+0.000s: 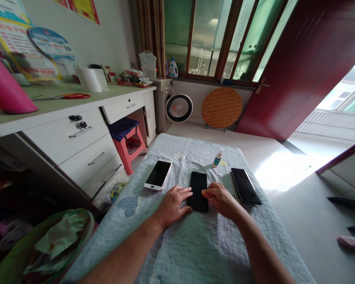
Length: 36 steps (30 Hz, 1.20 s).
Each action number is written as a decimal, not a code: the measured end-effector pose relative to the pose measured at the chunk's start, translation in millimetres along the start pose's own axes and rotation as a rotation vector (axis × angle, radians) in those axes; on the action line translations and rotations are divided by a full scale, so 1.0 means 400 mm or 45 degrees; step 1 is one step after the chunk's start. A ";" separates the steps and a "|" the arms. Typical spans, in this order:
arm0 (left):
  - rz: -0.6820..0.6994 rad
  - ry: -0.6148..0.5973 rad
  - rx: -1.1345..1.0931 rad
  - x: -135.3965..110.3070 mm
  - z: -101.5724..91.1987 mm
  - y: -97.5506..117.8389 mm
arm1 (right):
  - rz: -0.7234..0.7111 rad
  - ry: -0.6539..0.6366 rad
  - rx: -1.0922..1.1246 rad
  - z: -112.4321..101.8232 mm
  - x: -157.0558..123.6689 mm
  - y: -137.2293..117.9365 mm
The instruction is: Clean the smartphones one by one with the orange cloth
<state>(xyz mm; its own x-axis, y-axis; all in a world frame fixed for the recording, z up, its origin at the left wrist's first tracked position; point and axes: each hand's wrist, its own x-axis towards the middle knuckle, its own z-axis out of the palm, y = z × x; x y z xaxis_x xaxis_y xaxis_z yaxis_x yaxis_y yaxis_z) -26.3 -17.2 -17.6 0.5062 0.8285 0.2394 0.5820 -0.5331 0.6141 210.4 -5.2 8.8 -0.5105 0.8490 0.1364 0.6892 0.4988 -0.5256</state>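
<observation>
A black phone (198, 188) lies face up in the middle of a table covered with a pale blue quilted cloth (195, 244). My left hand (172, 204) rests flat beside the phone's left edge, fingers stretched and touching it. My right hand (219, 198) sits at the phone's right edge, fingers curled, thumb and forefinger pinched together on the screen. To the left lies a white-framed phone (158, 174). To the right lies a larger dark phone (245, 186). A small bottle with a blue label (217, 158) stands behind them.
A white desk with drawers (85, 134) runs along the left, with a red stool (130, 146) under it. A green basket with bags (47, 244) sits at lower left. A washing machine (171, 104), a round wooden tabletop (221, 107) and a dark red door (301, 67) stand behind.
</observation>
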 end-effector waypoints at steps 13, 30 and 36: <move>-0.027 -0.008 -0.082 0.001 -0.003 0.001 | 0.088 0.116 -0.155 0.057 0.029 0.007; -0.030 -0.011 -0.042 0.002 -0.004 0.004 | 0.093 0.189 -0.141 0.072 0.027 0.035; -0.023 -0.006 -0.029 0.001 0.000 0.000 | 0.220 0.347 -0.238 0.089 0.045 0.082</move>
<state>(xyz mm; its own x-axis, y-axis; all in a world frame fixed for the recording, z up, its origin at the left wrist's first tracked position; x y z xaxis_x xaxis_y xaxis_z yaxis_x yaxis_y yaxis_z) -26.3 -17.0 -17.7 0.4986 0.8372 0.2246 0.5764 -0.5138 0.6355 205.6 20.3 -35.8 -0.2404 0.9261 0.2909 0.8479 0.3463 -0.4016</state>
